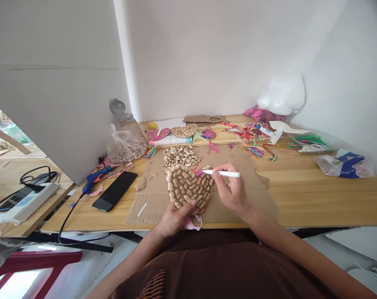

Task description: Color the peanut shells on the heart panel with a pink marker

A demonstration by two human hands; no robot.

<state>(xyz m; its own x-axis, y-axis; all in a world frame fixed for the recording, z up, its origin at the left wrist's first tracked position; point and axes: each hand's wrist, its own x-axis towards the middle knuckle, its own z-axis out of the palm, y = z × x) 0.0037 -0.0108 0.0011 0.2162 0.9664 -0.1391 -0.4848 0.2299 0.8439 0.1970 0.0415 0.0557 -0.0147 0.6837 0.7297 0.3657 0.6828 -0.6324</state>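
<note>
My left hand point(175, 216) grips the lower edge of a heart-shaped piece covered with peanut shells point(188, 187), holding it tilted above the cardboard sheet point(238, 195). My right hand point(232, 189) pinches a white marker point(224, 173). Its pink tip touches the upper right part of the heart, where one shell is coloured pink. A pink tassel point(193, 223) hangs from the bottom of the heart, by my left thumb.
A pile of loose peanut shells point(179, 155) lies behind the heart. Left of it are a black phone point(115, 190), a blue glue gun point(94, 177) and a bag of peanuts point(126, 145). Finished hearts point(184, 131) and coloured threads point(249, 135) lie at the back.
</note>
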